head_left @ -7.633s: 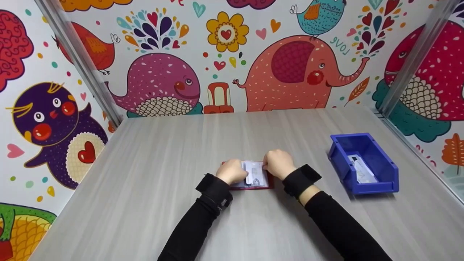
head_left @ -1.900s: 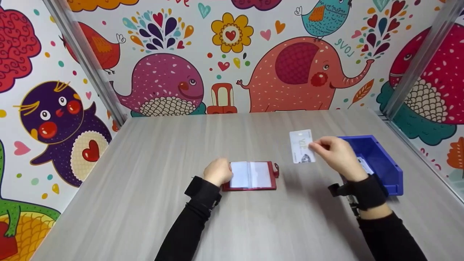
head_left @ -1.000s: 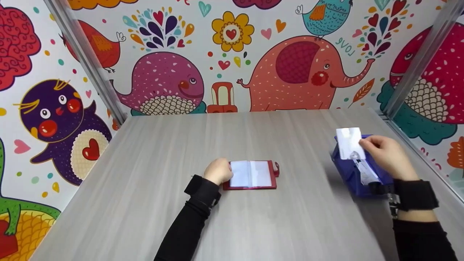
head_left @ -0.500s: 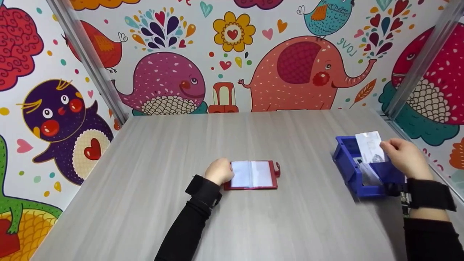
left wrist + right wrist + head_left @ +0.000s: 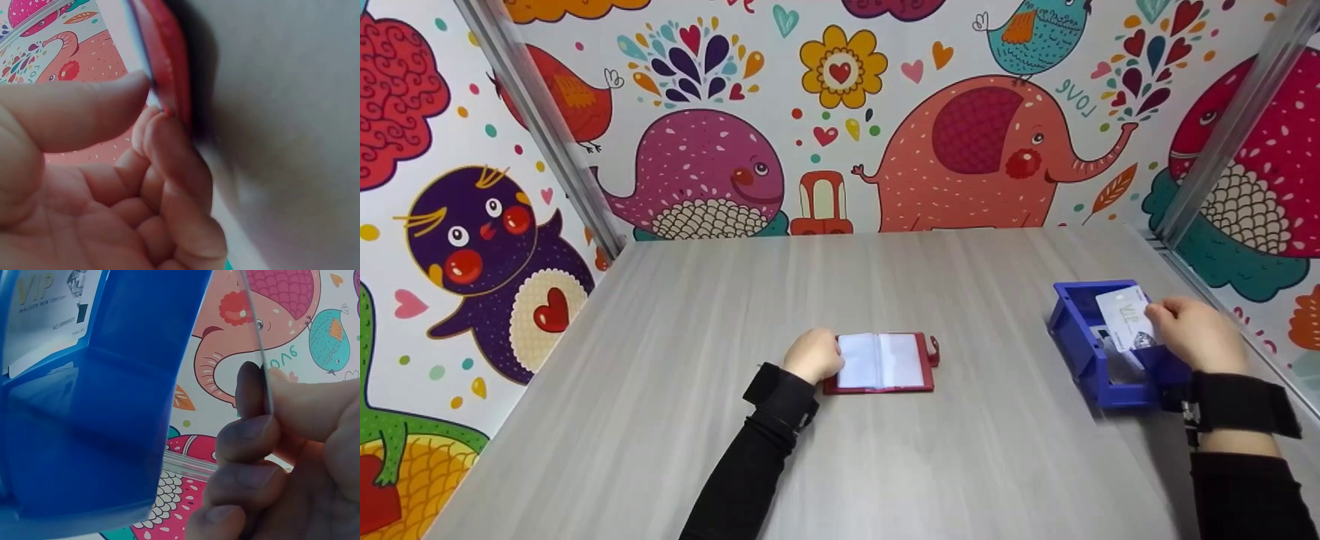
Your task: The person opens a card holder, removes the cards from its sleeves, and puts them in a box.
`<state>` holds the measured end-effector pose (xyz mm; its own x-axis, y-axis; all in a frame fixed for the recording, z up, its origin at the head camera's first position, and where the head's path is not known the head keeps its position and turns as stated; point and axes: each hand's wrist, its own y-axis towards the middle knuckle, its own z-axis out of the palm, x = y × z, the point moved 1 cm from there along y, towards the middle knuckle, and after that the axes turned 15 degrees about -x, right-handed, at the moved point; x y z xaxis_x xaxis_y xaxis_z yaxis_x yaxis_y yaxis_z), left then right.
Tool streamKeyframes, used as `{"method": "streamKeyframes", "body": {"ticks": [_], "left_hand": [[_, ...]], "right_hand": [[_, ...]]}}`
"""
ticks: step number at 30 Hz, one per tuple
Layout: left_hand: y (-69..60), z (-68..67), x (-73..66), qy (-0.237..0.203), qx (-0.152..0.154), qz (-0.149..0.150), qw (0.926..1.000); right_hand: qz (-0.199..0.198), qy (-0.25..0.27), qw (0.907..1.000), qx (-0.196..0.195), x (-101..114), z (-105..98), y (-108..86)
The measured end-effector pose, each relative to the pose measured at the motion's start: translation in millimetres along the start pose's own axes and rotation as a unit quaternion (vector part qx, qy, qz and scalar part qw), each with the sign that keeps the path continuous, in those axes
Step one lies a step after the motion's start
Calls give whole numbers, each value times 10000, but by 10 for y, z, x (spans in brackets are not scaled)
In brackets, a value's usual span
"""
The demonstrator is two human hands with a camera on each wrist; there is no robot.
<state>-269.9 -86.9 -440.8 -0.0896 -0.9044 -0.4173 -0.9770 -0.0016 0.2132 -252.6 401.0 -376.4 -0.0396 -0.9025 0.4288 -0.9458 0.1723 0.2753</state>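
A red card holder [image 5: 926, 364] lies spread on the table, its clear sleeves [image 5: 859, 361] facing up. My left hand [image 5: 814, 355] pinches its left edge; the left wrist view has the thumb and curled fingers on the red cover [image 5: 169, 56]. Over the blue bin [image 5: 1076, 352] at the right, my right hand [image 5: 1200, 330] pinches a white VIP card [image 5: 1123, 315] between thumb and fingers. That card [image 5: 260, 343] appears nearly edge-on in the right wrist view. Another VIP card [image 5: 48, 320] rests inside the bin, partly covered by the held card in the head view.
The pale wood-grain table [image 5: 720, 315] extends around the holder. A wall with cartoon animals [image 5: 960, 157] stands behind it, with metal posts [image 5: 540, 127] at the corners. The bin's raised walls are beneath the right hand.
Both hands were at the holder, a card on its sleeves. The right hand has carried the VIP card rightward over the bin and lowered it slightly. The left hand stays on the holder.
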Motion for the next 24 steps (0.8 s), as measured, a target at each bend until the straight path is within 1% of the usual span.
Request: {"method": "streamKeyframes", "body": {"ticks": [3, 8, 10, 13, 17, 20, 24], "left_hand": [[-9, -5, 0, -17, -50, 51, 10000], [-11, -5, 5, -38, -68, 73, 9999], [-13, -8, 2, -35, -70, 64, 9999], [-13, -10, -2, -22, -61, 29, 10000], [-10, -6, 0, -3, -48, -15, 10000], [-10, -7, -2, -8, -43, -7, 10000], [-13, -12, -3, -87, -32, -50, 9999]], "right_hand": [[-25, -57, 10000, -2, 3, 23, -10], [-323, -205, 9982, -463, 17, 44, -25], [-328, -253, 9974, -581, 25, 46, -32], [-263, -248, 9975, -610, 45, 49, -42], [-288, -213, 9974, -632, 88, 69, -48], [-392, -166, 9968, -677, 133, 88, -55], [-596, -86, 9944, -873, 233, 111, -71]]}}
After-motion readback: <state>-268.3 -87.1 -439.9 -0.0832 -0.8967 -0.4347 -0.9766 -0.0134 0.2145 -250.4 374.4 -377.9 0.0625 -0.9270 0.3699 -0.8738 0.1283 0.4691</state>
